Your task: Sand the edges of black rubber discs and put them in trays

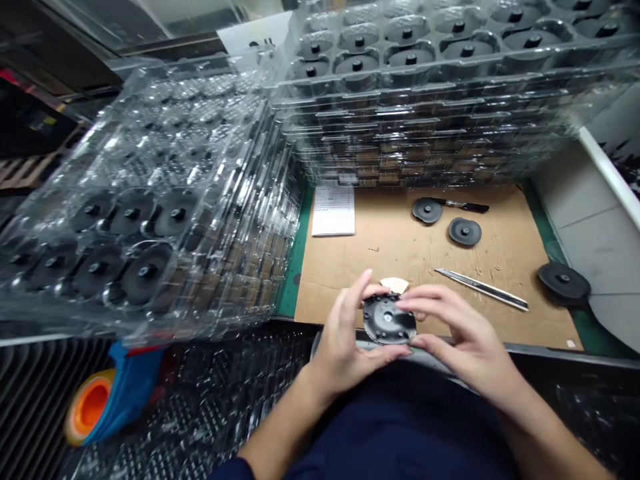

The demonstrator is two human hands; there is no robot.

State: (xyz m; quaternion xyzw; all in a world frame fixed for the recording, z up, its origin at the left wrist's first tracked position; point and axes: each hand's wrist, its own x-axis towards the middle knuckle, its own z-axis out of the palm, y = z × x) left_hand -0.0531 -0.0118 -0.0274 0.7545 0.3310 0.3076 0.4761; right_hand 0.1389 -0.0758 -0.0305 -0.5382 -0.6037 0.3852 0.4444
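Here, a black round disc (389,320) is held in both hands just above a cardboard sheet (350,280). Left hand (343,340) pinches one edge between thumb and fingers; right hand (463,333) closes on the opposite rim with its fingertips. A pale scrap (395,285) lies just beyond. Farther out: two similar discs (445,220), a snap-off utility knife (480,289), stacked clear blister trays (425,113).
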